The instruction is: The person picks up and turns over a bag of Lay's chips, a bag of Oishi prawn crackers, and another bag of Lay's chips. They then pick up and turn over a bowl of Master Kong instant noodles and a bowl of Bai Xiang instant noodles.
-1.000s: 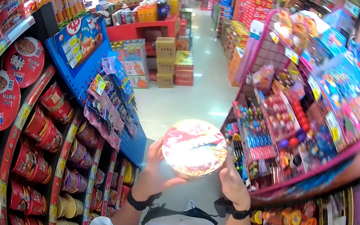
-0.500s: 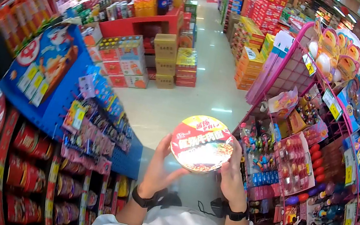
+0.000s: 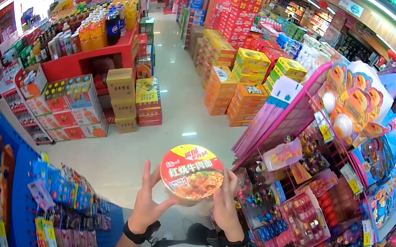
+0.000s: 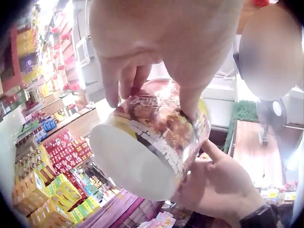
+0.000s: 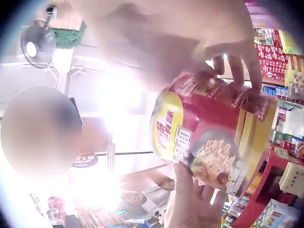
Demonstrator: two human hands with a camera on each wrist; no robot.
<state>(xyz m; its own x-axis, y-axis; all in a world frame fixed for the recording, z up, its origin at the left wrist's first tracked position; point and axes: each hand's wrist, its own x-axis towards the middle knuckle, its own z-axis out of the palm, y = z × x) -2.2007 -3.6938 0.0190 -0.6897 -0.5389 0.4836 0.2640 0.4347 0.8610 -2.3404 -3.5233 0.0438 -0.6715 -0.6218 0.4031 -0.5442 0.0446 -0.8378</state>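
A tub of instant noodles (image 3: 193,173), with a red and yellow printed lid, is held in front of the chest between both hands. My left hand (image 3: 146,204) grips its left side, thumb toward the near edge. On the opposite side my right hand (image 3: 228,208) holds it, fingers round the wall. The left wrist view shows the tub's plain white bottom (image 4: 133,161) and the left fingers (image 4: 130,80) on its side. From the right wrist, a noodle picture on the tub's wall (image 5: 213,156) appears, with right fingers (image 5: 237,71) bent over it.
To the right stands a pink wire rack (image 3: 284,115) of toys and small goods. A blue pegboard display (image 3: 110,230) is at lower left. Stacked cartons (image 3: 121,91) and a red drinks stand (image 3: 76,62) lie ahead, beside a pale tiled aisle (image 3: 177,88).
The head view has swung right and lifted, so the noodle shelves on the left have left view and more aisle shows. Both hands keep holding the noodle tub; glare on its lid has faded.
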